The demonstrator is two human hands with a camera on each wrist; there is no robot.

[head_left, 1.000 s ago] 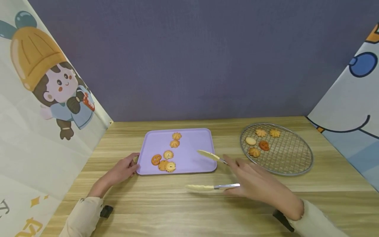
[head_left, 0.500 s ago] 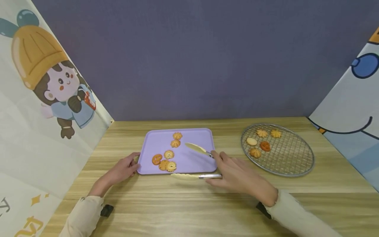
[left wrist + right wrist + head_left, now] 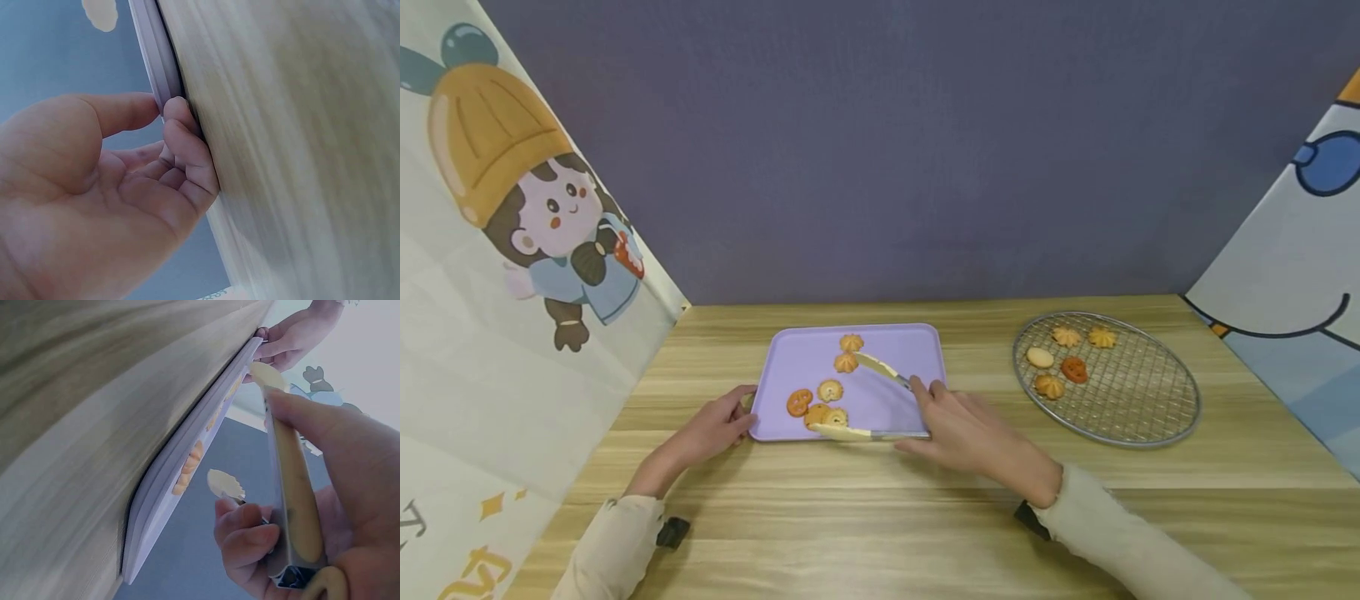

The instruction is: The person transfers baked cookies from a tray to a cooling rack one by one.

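A lilac tray (image 3: 790, 358) lies on the wooden table with several cookies on it. My left hand (image 3: 711, 429) pinches its near left corner, thumb on the rim (image 3: 164, 75) and fingers curled against the side. My right hand (image 3: 962, 429) grips serving tongs (image 3: 290, 475) whose cream tips are spread wide over the tray. The far tip reaches beside a star-shaped cookie (image 3: 846, 362); the near tip overlaps the front edge and partly covers a scalloped cookie (image 3: 837, 416). A pretzel-shaped cookie (image 3: 800, 402) and a ring-like cookie (image 3: 830, 390) lie close by.
To the right stands a round wire rack (image 3: 1138, 392) bearing several cookies, among them a reddish-brown pretzel (image 3: 1074, 369) and a pale oval one (image 3: 1040, 357). A dark partition (image 3: 925, 167) rises behind the table, with printed panels at both sides.
My right hand has carried the spread tongs leftward, from the tray's right side to over the cookies. My left hand has stayed at the tray's corner.
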